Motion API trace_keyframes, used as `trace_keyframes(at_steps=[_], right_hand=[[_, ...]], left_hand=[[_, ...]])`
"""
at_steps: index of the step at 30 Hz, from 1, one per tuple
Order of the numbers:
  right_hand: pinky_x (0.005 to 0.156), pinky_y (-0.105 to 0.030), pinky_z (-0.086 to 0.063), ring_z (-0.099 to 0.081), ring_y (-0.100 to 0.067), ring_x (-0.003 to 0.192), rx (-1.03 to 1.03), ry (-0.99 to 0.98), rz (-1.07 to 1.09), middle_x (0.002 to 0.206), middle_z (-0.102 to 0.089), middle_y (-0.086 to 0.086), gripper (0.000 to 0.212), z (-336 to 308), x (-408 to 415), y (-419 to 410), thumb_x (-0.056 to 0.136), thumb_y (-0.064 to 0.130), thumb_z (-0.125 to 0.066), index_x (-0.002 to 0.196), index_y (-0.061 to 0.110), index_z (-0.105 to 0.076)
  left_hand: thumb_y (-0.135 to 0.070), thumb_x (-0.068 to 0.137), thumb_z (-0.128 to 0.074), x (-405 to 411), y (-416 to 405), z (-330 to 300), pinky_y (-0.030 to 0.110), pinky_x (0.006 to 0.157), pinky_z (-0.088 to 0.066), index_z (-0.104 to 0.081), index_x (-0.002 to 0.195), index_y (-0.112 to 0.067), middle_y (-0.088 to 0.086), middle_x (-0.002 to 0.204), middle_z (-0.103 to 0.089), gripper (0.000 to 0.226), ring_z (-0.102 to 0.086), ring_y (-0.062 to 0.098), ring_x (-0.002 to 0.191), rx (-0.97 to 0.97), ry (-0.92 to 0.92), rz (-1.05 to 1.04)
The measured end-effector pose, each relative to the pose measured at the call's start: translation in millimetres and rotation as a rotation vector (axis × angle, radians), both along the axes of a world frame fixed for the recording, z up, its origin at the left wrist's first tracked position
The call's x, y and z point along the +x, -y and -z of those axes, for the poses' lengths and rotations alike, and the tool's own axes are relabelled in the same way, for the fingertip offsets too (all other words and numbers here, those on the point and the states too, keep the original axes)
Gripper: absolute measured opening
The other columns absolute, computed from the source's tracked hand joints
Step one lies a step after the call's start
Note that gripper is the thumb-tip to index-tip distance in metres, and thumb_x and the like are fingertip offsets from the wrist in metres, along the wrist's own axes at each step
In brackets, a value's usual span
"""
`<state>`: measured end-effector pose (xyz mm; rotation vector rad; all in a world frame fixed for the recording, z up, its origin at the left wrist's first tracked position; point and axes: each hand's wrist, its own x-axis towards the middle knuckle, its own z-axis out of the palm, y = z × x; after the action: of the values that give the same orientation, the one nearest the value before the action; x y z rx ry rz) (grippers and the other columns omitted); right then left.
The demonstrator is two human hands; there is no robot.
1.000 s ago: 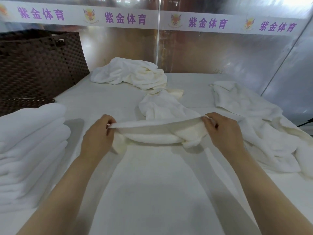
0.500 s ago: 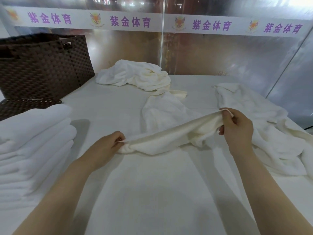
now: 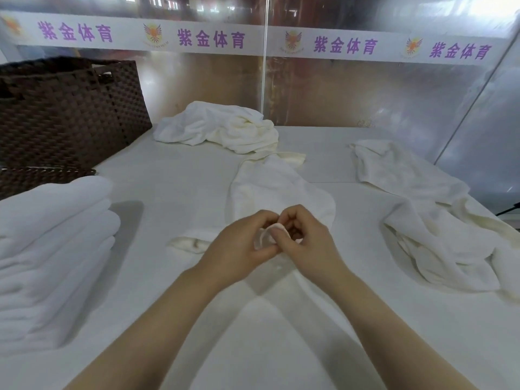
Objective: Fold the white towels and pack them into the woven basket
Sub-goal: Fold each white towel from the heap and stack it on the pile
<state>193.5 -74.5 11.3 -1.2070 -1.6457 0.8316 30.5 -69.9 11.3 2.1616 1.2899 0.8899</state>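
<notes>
From the head camera, we see our left hand (image 3: 239, 246) and right hand (image 3: 306, 243) close together, touching in the middle of the white table (image 3: 180, 181). The fingers (image 3: 281, 237) of both hands are curled and pinch two corners of one white towel (image 3: 278, 187). The corners meet right between our fingers. The rest of this towel lies flat on the table, just past our fingers and a bit under them.

We think we are in the middle of a fold: the two ends are brought together. Next we will likely need to line up the edges, lay the towel down flat and smooth it, then fold it again. It is soft and floppy, so the corners could slip apart.

Far to the left of our fingers sits a stack of folded towels (image 3: 53, 243). Behind that stack stands the woven basket (image 3: 70, 114), dark brown. We cannot see inside it. Straight past our fingers, near the wall, lies a crumpled towel (image 3: 219, 128). Well to the right of our fingers lies a messy heap of towels (image 3: 427, 215), not yet folded. So there is more work to do.

On the wall runs a white banner (image 3: 261, 42). It says 紫金体育 in purple, again and again, with a small winged badge between the words. The tiny letters under the badge are too small to read.
</notes>
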Motion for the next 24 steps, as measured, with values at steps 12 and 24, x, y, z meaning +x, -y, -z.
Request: trace_keyframes(at_steps=[12, 24], right_hand=[[0.076, -0.031, -0.043, -0.052, -0.017, 0.085, 0.381, 0.504, 0.173, 0.093, -0.061, 0.003, 0.023, 54, 18, -9, 0.086, 0.021, -0.048, 0.105, 0.016, -0.06], [0.065, -0.036, -0.045, -0.051, -0.028, 0.08, 0.46, 0.513, 0.427, 0.095, -0.051, -0.007, 0.05, 59, -1, -34, 0.063, 0.004, -0.072, 0.1, 0.015, -0.04]], left_hand=[[-0.011, 0.092, -0.064, -11, 8, -6, 0.018, 0.064, -0.043, -0.065, 0.08, -0.02, -0.005, 0.073, -0.063, 0.016, -0.057, 0.009, 0.068, -0.037, 0.451, -0.182], [-0.019, 0.105, -0.038, -30, 15, -18, 0.007, 0.063, -0.037, -0.055, 0.092, -0.009, -0.011, 0.08, -0.052, 0.024, -0.047, -0.002, 0.072, -0.008, 0.606, -0.326]])
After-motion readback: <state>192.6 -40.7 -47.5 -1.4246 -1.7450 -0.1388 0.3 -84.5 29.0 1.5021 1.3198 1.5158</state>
